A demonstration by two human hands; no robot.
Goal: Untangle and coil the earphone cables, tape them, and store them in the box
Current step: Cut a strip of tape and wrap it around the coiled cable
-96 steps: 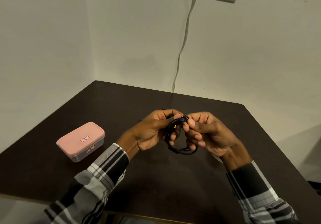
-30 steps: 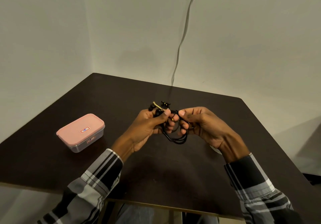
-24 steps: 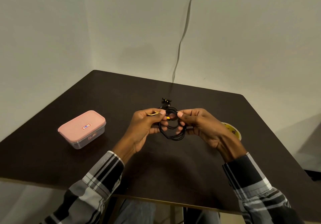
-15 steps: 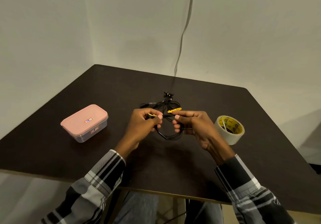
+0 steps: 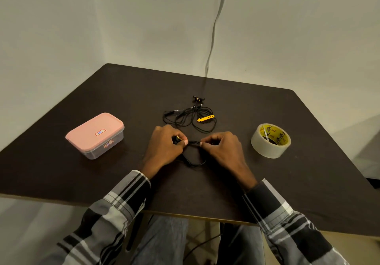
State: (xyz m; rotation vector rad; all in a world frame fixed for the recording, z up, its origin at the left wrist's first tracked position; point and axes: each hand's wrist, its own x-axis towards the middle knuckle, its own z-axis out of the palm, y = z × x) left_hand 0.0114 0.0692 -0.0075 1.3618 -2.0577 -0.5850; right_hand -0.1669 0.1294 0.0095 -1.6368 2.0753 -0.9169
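**Coiled cable pinched between both hands, low over the table**

Left hand (image 5: 162, 148) curled, thumb and forefinger pinching one end of the coiled black earphone cable (image 5: 193, 158), a gold-tipped plug showing at the fingertips. Right hand (image 5: 221, 148) curled too, pinching the same coil from the other side. Loop hanging below and between the two hands, at or just above the dark table (image 5: 246, 192); contact impossible to tell. Just beyond the hands, a second black earphone cable (image 5: 190, 116) lying loose and tangled, a yellow piece among its strands. Pink-lidded box (image 5: 95, 134) closed, well to the left. Tape roll (image 5: 270, 141) to the right, lying flat
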